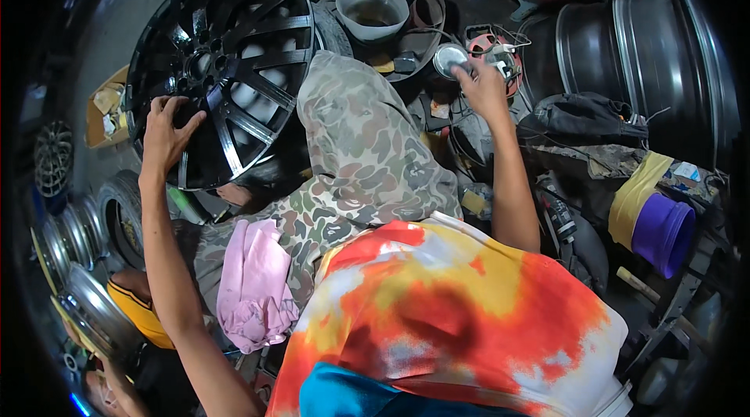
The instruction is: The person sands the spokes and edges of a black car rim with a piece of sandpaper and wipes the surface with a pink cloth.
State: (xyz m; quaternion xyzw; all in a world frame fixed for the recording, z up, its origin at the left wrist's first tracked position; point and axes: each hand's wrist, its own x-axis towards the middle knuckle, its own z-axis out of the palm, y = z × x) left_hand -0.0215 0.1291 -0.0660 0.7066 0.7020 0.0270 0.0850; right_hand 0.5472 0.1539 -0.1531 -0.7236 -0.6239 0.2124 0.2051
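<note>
A large black multi-spoke wheel rim [262,89] stands tilted before me on the left, leaning by my camouflage-trousered leg. My left hand [168,134] grips its lower left part, fingers curled over a spoke and thumb apart. Out to the right, my right hand [482,90] has its fingers bent together at the edge of a round silver-grey tin [448,59]. The fingertips look dark and slightly blurred, so what they pinch is unclear. Just beyond that hand lies a red, round power-cord reel [483,43] with white plugs in it.
A whitish bowl [372,12] with dark liquid stands beyond my knee. Wide dark wheel barrels [586,38] line the right, near a purple roll [664,233]. A pink cloth [254,276] lies on my thigh. Silver rims [98,307] and another person's yellow-and-black clothing [141,311] are at left.
</note>
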